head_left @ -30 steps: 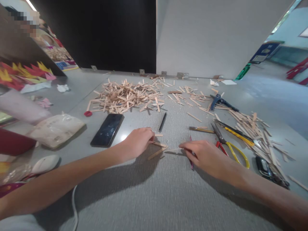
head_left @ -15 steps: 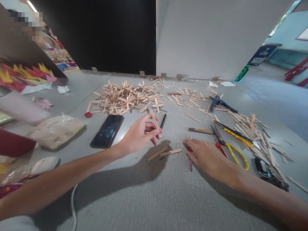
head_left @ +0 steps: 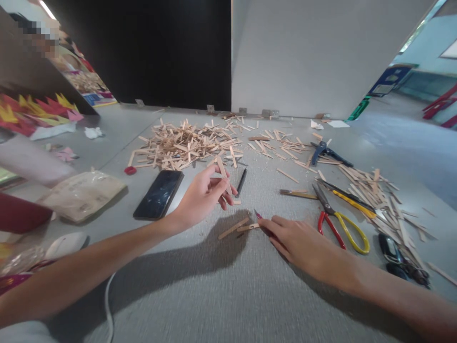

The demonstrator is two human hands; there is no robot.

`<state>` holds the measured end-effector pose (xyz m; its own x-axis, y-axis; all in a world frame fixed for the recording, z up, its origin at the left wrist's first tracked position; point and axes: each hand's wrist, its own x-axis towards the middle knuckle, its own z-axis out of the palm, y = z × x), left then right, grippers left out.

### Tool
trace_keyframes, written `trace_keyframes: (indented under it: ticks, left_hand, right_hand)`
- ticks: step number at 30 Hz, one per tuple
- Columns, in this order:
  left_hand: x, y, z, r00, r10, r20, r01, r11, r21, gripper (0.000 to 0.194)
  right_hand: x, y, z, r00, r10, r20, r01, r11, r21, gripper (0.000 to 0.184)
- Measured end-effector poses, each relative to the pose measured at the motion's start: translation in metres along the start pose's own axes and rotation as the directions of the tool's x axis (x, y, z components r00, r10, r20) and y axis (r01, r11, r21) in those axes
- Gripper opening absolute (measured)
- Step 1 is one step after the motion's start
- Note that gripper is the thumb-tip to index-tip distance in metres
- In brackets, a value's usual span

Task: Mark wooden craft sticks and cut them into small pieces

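Hands (head_left: 203, 197) (head_left: 300, 243) face panels (head_left: 285, 57) across a gray table (head_left: 200, 300).

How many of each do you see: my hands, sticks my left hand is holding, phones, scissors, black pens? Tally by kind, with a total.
Hands: 2, left hand and right hand
Held stick: 1
Phone: 1
Scissors: 1
Black pen: 1
Total: 6

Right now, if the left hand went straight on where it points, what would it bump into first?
Probably the pen, just beyond the left hand. The hand may be raised, though, and pass over it; depth is unclear.
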<state>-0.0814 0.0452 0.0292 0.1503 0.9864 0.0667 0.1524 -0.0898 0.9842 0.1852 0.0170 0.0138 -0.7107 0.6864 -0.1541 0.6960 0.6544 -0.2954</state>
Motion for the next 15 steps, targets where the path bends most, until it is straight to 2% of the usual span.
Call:
trace_keyframes:
  ticks: [9, 12, 15]
  left_hand:
    - [-0.0005, -0.0041, 0.0006, 1.0, 0.003, -0.01, -0.002, 0.989, 0.145, 0.01]
    - [-0.0008, -0.0054, -0.0013, 1.0, 0.022, 0.004, -0.022, 0.962, 0.273, 0.011]
    - [-0.0003, -0.0047, -0.0033, 0.998, 0.064, 0.0, -0.057, 0.888, 0.455, 0.021]
  right_hand:
    - [0.001, 0.0006, -0.0002, 0.999, 0.049, 0.001, -0.049, 0.998, -0.038, 0.042]
    - [0.0028, 0.0022, -0.0007, 0.998, 0.065, -0.02, -0.066, 0.997, -0.044, 0.039]
    - [0.0063, 0.0028, -0.0059, 0.988, 0.153, -0.023, -0.155, 0.982, -0.11, 0.027]
